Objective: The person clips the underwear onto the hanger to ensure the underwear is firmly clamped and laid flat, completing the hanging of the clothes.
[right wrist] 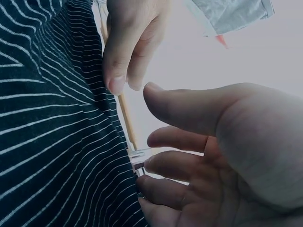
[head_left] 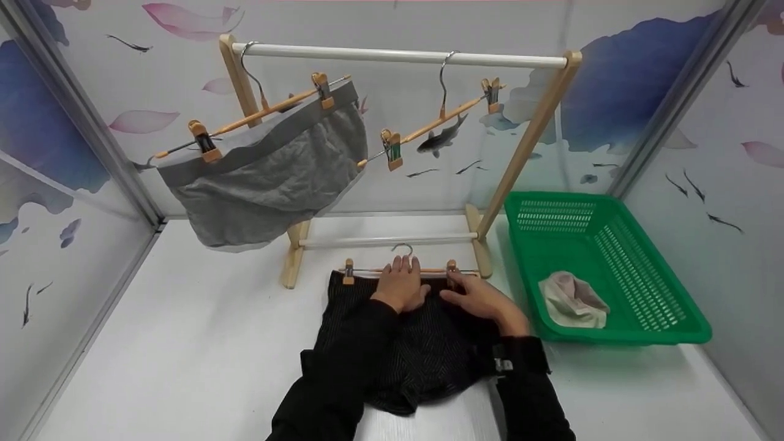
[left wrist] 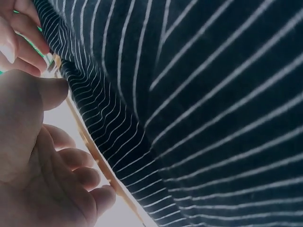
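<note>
Black shorts with thin white stripes (head_left: 422, 349) lie on the white table, their top edge along a wooden clip hanger (head_left: 429, 270). The hanger's left clip (head_left: 348, 272) sits at the waistband's left end. My left hand (head_left: 401, 286) lies over the middle of the waistband and the hanger bar, its fingers loosely extended. At the right clip (head_left: 452, 266), my right hand (head_left: 481, 297) has its fingertips touching or very close. In the right wrist view, the right thumb (right wrist: 189, 106) stands apart from the loosely bent fingers. Both hands partly cover the waistband.
Behind stands a wooden rack (head_left: 398, 55) carrying grey shorts (head_left: 269, 177) on one clip hanger and a bare clip hanger (head_left: 444, 122). A green basket (head_left: 667, 288) at the right holds a pale crumpled cloth (head_left: 572, 300). Printed panels enclose the table.
</note>
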A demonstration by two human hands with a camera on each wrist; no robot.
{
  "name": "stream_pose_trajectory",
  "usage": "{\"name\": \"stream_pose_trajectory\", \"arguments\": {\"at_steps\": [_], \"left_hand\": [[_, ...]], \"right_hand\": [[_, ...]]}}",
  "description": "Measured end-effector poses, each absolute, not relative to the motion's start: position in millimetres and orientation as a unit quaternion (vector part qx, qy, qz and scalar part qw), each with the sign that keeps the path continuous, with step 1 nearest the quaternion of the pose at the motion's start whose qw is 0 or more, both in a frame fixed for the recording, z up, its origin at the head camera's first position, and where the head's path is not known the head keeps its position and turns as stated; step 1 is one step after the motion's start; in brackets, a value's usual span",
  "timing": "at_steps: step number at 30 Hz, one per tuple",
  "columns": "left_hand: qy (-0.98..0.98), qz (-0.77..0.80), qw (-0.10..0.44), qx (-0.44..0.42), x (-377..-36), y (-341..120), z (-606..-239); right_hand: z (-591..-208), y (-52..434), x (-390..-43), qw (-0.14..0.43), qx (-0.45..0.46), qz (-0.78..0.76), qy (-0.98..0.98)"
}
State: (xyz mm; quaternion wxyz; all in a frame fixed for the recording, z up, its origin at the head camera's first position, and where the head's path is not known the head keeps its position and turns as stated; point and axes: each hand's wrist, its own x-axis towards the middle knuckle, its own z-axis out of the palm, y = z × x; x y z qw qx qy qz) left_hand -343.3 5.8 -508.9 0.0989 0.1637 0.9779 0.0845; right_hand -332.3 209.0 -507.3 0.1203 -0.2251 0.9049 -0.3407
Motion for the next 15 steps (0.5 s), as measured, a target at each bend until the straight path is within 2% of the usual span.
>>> {"name": "stream_pose_trajectory", "arguments": {"at_steps": [15], "left_hand": [[0.978, 0.106, 0.12, 0.136, -342.1, 9.2, -516.3]], "right_hand": [[-511.8, 209.2, -332.7, 0.121, -0.249, -0.324, 0.905]]}}
